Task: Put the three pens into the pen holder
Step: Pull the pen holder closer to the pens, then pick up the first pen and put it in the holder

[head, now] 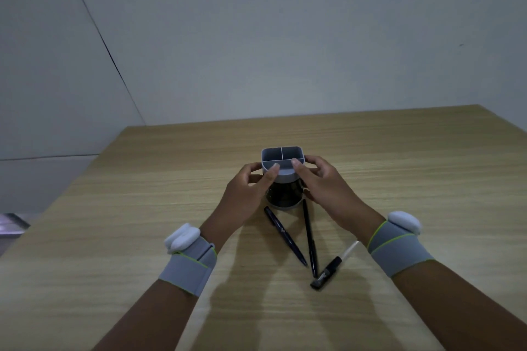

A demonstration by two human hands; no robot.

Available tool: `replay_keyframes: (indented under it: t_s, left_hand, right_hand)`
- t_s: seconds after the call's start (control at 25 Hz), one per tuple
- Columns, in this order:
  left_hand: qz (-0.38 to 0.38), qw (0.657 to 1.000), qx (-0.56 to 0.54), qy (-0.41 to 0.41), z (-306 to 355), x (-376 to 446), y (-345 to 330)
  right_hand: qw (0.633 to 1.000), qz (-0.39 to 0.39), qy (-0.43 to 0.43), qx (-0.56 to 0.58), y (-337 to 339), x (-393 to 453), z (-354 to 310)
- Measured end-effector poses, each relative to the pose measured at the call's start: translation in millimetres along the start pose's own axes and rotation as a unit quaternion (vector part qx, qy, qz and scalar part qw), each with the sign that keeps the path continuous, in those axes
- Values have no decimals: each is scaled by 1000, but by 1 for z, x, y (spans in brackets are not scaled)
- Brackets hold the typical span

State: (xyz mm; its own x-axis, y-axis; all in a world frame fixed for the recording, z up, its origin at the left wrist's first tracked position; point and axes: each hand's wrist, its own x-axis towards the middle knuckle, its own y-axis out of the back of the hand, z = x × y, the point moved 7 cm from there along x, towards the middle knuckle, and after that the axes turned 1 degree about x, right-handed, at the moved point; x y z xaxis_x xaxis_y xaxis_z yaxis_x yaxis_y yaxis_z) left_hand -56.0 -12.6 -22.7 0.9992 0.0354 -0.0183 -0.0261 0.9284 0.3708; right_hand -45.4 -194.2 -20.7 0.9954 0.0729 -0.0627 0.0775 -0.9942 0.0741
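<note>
while both hands close on it from either side, the holder (283,177) stands upright on the table (399,157), a little beyond the middle of the wooden top. the left hand (248,194) grips its left side, thumb laid across the front of the grey rim and the other fingers curled around the far side. the right hand (322,182) mirrors this on the right side, thumb tip resting on the rim by the front compartment, fingers wrapped round the wall. the holder has a grey top split into three compartments, two at the back and one curved one at the front, over a dark lower body; all three look empty as far as the view reaches. three pens lie on the table just nearer than the holder, between the two forearms. a dark blue pen (285,235) slants from near the holder's base down to the right. a thin black pen (310,238) lies almost straight toward the viewer, its far end just beside the base. a white-and-black pen (333,268) lies tilted at the right, its white end passing under the right wrist. the near ends of the three come close together. each wrist wears a grey band (188,266) carrying a white pod.
</note>
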Motion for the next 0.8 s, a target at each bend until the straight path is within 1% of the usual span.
replay_keyframes:
  t_s: [0.08,0.16,0.2,0.24,0.28,0.32,0.36,0.4,0.48,0.56,0.6,0.64,0.8]
  left_hand:
    - [1,1000,13,6,1,-3,2]
    - [46,997,54,-26,8,-8,11]
    - [79,991,85,-72,16,-13,17]
    - [102,978,118,-137,28,-21,23]
    - [98,960,155,-212,40,-30,25]
    - [65,937,198,-280,51,-40,21]
    - [13,910,247,-332,58,-49,12]
    - [-46,882,297,-363,60,-58,1]
    - [-153,829,373,-388,51,-71,-26]
    - [-219,785,422,-396,37,-81,-51]
    - [-241,773,434,-395,33,-84,-59]
    - [-251,767,434,-400,31,-85,-63]
    - [-214,771,390,-457,35,-90,-59]
  right_hand:
    - [1000,-5,0,-11,2,1,1]
    - [1000,-12,2,-22,5,4,1]
    - [999,-12,3,-31,7,5,2]
    - [999,-11,5,-40,9,6,2]
    - [999,-9,6,-46,11,7,2]
    - [999,-6,6,-49,14,8,4]
    - [999,-4,7,-51,16,8,5]
    - [999,-1,9,-53,18,8,6]
    - [999,6,10,-53,22,6,9]
    - [999,15,8,-49,25,6,11]
    - [999,19,8,-49,28,5,12]
    - [999,21,10,-48,30,5,12]
    - [999,11,21,-44,35,3,10]
